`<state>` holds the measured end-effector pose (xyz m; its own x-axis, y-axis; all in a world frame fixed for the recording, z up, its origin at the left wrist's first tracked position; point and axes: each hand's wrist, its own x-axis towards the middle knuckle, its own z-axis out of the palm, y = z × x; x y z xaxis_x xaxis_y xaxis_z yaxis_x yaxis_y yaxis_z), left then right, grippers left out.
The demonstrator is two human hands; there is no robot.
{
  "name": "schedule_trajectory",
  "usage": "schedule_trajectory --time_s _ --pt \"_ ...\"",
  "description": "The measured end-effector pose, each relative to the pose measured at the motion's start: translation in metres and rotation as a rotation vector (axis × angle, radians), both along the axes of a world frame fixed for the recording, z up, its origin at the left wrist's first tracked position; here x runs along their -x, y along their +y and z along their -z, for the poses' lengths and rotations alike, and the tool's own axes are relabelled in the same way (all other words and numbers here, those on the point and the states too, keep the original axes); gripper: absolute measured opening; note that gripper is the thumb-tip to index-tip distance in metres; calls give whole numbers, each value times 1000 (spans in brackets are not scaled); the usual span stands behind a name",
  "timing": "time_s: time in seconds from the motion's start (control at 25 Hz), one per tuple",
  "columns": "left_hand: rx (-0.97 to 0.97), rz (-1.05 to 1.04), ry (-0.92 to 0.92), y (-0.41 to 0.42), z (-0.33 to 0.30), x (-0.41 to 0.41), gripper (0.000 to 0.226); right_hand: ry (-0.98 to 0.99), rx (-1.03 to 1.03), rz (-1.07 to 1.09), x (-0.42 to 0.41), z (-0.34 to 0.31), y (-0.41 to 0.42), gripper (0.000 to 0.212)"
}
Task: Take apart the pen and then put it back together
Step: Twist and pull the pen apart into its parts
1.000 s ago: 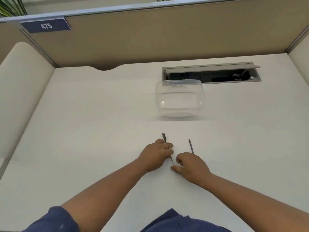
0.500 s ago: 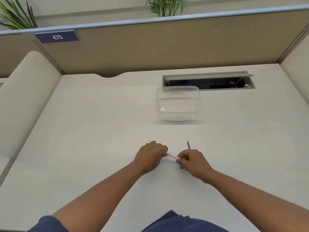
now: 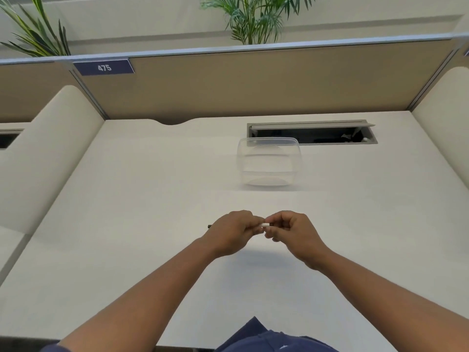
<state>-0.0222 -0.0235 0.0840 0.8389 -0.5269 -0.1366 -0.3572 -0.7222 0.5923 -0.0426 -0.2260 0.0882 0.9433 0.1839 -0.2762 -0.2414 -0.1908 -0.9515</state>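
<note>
We hold the pen (image 3: 266, 225) above the worktop (image 3: 127, 212), its long axis running nine to three between our closed left hand (image 3: 234, 231) and right hand (image 3: 291, 231), both equally near.

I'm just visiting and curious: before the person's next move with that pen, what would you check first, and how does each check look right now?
1. Left hand grips the pen: ok.
2. Right hand grips the other end: ok.
3. The two pieces are lined up: cannot tell, fingers hide the joint.
4. Pen held above the desk: ok.
5. Clear container stands well away from the hands: ok.
6. No loose parts left on the desk: cannot tell, the hands may hide some.
</note>
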Motion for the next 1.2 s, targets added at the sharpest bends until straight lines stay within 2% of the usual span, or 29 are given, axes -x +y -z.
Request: schedule_trajectory --time_s 0.16,0.32,0.52,0.64,0.8,0.92,1.08,1.12,1.2 --pt "61 -10 27 -1 -12 8 35 -121 39 -26 7 -5 -5 10" --pt "136 -57 149 -2 -23 16 25 -291 158 -67 13 -9 -9 11" --pt "99 -39 235 -3 -37 23 26 -678 472 -291 19 -15 -18 11" --pt "108 -38 349 -4 -45 25 29 -925 664 -347 23 -16 -22 8" --pt "138 -21 418 -8 -53 31 31 -1058 794 -391 24 -20 -23 7" --pt "173 -43 375 -12 -54 35 34 -962 791 -356 26 -26 -20 10" --pt "68 -72 244 -15 -49 38 33 -637 691 -282 31 -30 -11 23" --pt "-3 -68 170 -15 -48 39 33 -531 647 -259 32 -31 -8 24" --pt "-163 -35 -26 -17 -45 41 32 -182 478 -163 31 -37 -3 25"
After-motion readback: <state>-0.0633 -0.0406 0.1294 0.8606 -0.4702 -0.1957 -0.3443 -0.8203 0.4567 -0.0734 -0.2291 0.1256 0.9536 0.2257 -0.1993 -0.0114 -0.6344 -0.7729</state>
